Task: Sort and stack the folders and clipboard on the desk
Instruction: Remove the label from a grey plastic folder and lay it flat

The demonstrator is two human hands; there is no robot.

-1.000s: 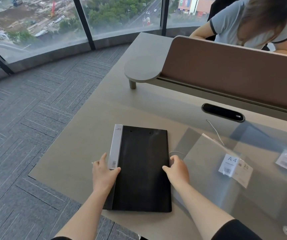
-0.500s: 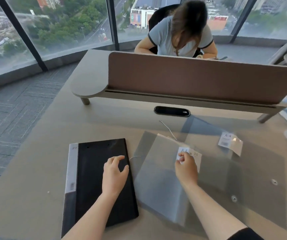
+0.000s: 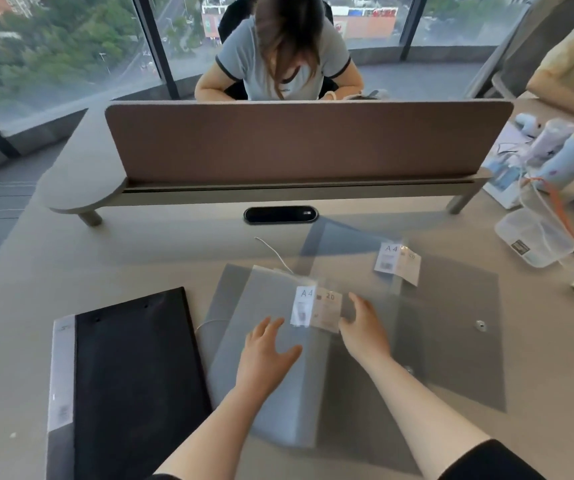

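Hands occupy the near centre of the desk (image 3: 105, 258). The left hand (image 3: 264, 355) lies palm down, fingers spread, on the lower part of a translucent grey folder (image 3: 271, 403); it grips nothing. The right hand (image 3: 365, 330) is held open beside the folder's right edge, fingers loosely spread next to the white "A4" label (image 3: 304, 306); whether its fingertips touch the folder cannot be determined.

To the left, just beside this folder, a black folder (image 3: 133, 379) with a grey spine (image 3: 61, 375) lies flat, untouched by either hand. A thin white cord (image 3: 273, 252) runs out from under the translucent folder's far edge.

To the right, a second translucent folder (image 3: 451, 323) lies flat, partly overlapped by the first; it carries its own "A4" sticker (image 3: 391, 259) and a snap button (image 3: 480, 325).

Farther back, a black cable port (image 3: 280, 214) is set into the desk surface. Behind it stands a brown divider panel (image 3: 296, 140). At far right sit a clear plastic container (image 3: 535, 237) and assorted clutter. Beyond the divider, a person in a grey shirt (image 3: 254, 64) leans forward.
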